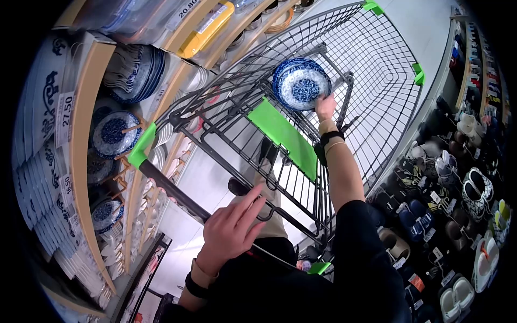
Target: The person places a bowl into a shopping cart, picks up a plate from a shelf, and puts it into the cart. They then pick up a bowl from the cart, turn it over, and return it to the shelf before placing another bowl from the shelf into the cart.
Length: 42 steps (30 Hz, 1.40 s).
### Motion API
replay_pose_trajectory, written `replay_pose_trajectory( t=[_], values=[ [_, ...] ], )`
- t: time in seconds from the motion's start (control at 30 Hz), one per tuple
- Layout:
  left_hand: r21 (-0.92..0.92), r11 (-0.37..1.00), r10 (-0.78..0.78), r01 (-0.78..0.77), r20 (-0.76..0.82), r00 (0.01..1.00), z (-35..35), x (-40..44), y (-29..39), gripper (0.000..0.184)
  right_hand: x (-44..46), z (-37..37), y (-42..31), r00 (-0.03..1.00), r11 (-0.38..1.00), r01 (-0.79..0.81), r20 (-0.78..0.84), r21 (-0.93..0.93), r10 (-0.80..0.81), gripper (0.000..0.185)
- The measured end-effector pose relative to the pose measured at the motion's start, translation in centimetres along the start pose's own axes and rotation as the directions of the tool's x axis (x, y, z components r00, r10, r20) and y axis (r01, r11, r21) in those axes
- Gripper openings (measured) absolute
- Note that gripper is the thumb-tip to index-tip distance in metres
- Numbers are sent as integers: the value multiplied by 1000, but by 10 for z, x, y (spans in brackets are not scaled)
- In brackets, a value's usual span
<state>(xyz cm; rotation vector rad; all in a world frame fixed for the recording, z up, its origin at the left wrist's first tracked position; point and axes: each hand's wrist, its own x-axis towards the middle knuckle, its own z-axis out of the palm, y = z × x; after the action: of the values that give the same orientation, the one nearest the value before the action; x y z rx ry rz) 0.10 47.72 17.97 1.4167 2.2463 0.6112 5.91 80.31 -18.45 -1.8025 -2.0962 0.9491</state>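
Note:
A blue-and-white patterned plate [307,89] is inside the wire shopping cart [377,134], overlapping another blue-patterned piece of tableware [280,75] behind it. My right hand [325,107] grips the plate's lower right rim, its fingertips partly hidden. Over the cart's dark push handle [172,188] lies my left hand [231,226], fingers stretched forward and nothing held. Between my hands is the green panel [283,137] of the cart's child seat.
Shelves at left hold bowls [134,72], display plates [116,134] and stacked dishes [40,183] behind price labels. A yellow package [207,29] lies on an upper shelf. Several shoes and slippers [414,218] line the right side. Pale floor [188,237] shows beneath the cart.

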Motion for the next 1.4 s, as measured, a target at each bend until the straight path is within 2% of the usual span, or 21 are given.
replay_pose_trajectory(
  t=[0.23, 0.47, 0.5, 0.6, 0.87, 1.0, 1.13, 1.17, 1.2, 1.3, 1.33, 1.4],
  values=[
    [-11, 1000, -1, 1, 26, 1000, 0, 0, -2, 36, 1, 12, 12, 1000, 1000, -24, -19, 9, 24, 33],
    [0, 1000, 20, -20, 20, 1000, 1, 2, -4, 33, -2, 21, 21, 999, 993, -18, -43, 121, 23, 39],
    [-10, 1000, 16, -16, 20, 1000, 1, 2, -3, 33, 0, 21, 22, 999, 992, -36, -9, 122, 38, 39],
    [-24, 1000, 10, -10, 22, 1000, 1, 3, -3, 32, 1, 20, 22, 1000, 1000, -11, 9, -3, 11, 40],
    [6, 1000, 7, -7, -1, 1000, 3, 1, -3, 32, 13, 23, 28, 989, 986, -97, 95, -134, 110, 40],
    [9, 1000, 0, 0, -17, 1000, 3, 2, -3, 32, 14, 31, 59, 974, 993, 106, 208, -60, -91, 50],
    [8, 1000, -10, 10, -13, 1000, 2, 1, -2, 32, 8, 26, 49, 976, 996, 8, 218, -84, 11, 44],
    [1, 1000, -11, 11, -17, 1000, 2, 1, -2, 32, 7, 27, 41, 972, 988, -95, 202, -120, 118, 40],
    [-5, 1000, -13, 13, -21, 1000, 3, 1, -1, 32, 7, 28, 40, 971, 992, -92, 214, -85, 108, 40],
    [-9, 1000, -25, 25, -9, 1000, 2, 1, -1, 32, 5, 21, 26, 928, 957, -276, 284, 89, 241, 38],
    [-10, 999, -33, 33, -2, 999, 1, 0, -1, 33, -1, 12, 18, 946, 981, -194, 261, -18, 191, 52],
    [16, 1000, -14, 14, 18, 1000, 0, -2, -2, 36, 8, 28, 37, 951, 980, -195, 237, -38, 198, 54]
  ],
)
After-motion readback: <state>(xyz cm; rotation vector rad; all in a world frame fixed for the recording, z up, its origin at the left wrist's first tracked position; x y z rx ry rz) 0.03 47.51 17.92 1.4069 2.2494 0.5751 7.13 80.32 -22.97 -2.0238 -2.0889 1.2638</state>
